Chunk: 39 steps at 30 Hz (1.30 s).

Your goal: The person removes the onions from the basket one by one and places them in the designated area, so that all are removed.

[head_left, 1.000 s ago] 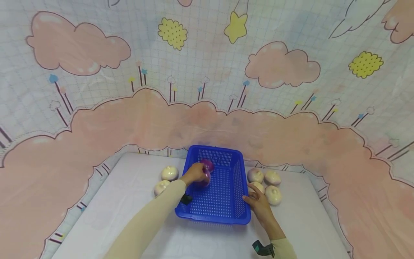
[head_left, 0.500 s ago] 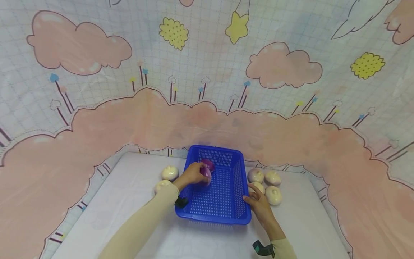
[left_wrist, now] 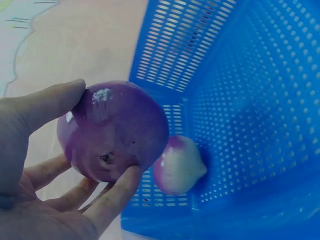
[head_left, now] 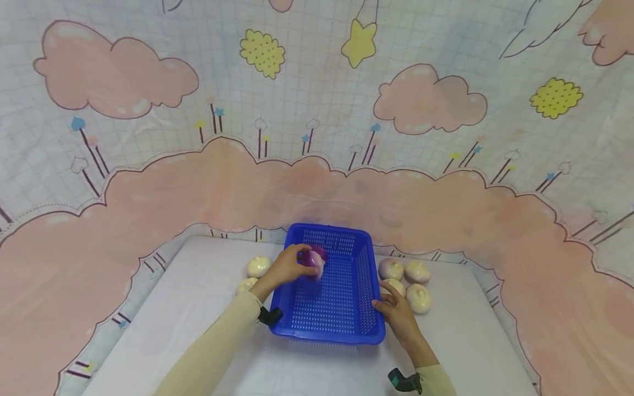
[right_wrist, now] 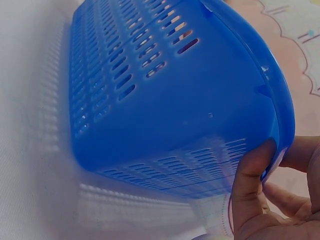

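My left hand [head_left: 287,265] holds a purple-and-white onion [head_left: 314,265] over the left side of a blue perforated basket [head_left: 328,336]. In the left wrist view the thumb lies on one side of this glossy onion [left_wrist: 117,130] and the fingers on the other. A second onion [left_wrist: 179,165], purple with a pale pointed end, lies inside the basket near its far left corner. My right hand [head_left: 400,316] grips the basket's right rim. Up close in the right wrist view, its thumb [right_wrist: 252,172] presses against the wall below the rim; some fingers are hidden.
Several pale onions [head_left: 417,298] are grouped right of the basket on the white table [head_left: 163,330]. Two more, one at the back [head_left: 258,266], lie to its left, partly behind my left arm. A cloud-patterned cloth [head_left: 297,187] rises behind the table.
My left hand has drawn slightly up and left with the onion, which has turned to show more of its pale side. The right hand and the basket have stayed put.
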Tool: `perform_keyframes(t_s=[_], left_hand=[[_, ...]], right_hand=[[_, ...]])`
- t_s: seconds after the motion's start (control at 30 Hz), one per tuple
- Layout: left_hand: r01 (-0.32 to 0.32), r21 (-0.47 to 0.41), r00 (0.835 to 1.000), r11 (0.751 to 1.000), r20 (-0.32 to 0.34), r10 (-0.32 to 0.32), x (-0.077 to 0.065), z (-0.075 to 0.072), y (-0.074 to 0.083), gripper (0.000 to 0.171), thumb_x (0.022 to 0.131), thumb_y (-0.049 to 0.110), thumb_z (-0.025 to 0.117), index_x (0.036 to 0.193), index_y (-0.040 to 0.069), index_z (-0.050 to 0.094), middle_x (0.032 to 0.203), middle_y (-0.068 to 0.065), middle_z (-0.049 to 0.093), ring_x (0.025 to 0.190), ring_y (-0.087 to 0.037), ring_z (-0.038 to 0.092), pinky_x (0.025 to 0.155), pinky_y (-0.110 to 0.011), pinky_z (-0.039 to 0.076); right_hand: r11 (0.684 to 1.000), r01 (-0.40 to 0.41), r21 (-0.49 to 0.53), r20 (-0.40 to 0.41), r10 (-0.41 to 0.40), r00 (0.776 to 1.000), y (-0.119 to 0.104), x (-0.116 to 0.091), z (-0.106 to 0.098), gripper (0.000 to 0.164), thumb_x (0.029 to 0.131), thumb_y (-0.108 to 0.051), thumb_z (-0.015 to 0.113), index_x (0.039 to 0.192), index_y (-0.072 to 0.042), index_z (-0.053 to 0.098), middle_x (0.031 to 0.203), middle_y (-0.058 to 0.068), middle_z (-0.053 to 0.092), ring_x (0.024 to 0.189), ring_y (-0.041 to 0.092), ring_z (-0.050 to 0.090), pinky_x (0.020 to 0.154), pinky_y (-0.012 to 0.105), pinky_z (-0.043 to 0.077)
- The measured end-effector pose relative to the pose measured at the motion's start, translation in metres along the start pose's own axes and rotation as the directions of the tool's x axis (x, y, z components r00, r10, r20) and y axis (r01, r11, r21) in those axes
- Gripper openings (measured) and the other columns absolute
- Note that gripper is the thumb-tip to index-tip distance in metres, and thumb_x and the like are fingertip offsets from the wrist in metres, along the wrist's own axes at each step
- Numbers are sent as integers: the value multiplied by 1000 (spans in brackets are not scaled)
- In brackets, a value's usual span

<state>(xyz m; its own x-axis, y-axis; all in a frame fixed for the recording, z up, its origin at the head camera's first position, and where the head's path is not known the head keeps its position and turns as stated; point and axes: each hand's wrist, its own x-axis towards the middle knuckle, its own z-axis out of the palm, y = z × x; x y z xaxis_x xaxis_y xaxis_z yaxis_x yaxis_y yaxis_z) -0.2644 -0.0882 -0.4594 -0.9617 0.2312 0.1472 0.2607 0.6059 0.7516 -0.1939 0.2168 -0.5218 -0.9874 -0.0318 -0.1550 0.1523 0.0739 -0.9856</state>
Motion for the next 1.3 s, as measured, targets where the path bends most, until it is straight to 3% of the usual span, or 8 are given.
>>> perform_keyframes(t_s=[0.23, 0.43, 0.9, 1.3], left_hand=[[-39, -121, 997, 992, -72, 31, -10, -7, 4, 65, 74, 22, 86, 131, 4, 57, 126, -18, 60, 113, -34, 63, 97, -48, 53], [-58, -238, 997, 969, -71, 42, -20, -19, 8, 66, 79, 16, 82, 135, 1, 52, 133, -21, 54, 119, -41, 60, 99, -49, 53], [-58, -275, 990, 960, -138, 20, -40, -52, -4, 71, 79, 20, 83, 139, 7, 48, 145, -18, 47, 133, -39, 50, 103, -44, 50], [-16, -357, 976, 934, -207, -62, -48, -80, -20, 73, 79, 17, 82, 138, 2, 43, 153, -21, 37, 138, -42, 44, 108, -45, 45]], right_hand=[[1000, -16, 6, -5, 16, 1000, 0, 0, 0, 60, 92, -5, 62, 147, -16, 41, 116, 18, 62, 98, 24, 66, 82, 30, 57], [1000, -21, 7, -3, 21, 1000, 1, 2, -1, 60, 92, -5, 62, 147, -17, 41, 116, 17, 62, 97, 22, 66, 83, 31, 57], [1000, -30, 6, -3, 30, 1000, -1, 4, -3, 61, 92, -4, 61, 148, -17, 40, 115, 16, 62, 98, 24, 66, 83, 29, 57], [999, -32, 4, 10, 32, 999, -3, 5, -5, 60, 92, -6, 62, 147, -18, 41, 124, 23, 60, 104, 27, 66, 85, 29, 57]])
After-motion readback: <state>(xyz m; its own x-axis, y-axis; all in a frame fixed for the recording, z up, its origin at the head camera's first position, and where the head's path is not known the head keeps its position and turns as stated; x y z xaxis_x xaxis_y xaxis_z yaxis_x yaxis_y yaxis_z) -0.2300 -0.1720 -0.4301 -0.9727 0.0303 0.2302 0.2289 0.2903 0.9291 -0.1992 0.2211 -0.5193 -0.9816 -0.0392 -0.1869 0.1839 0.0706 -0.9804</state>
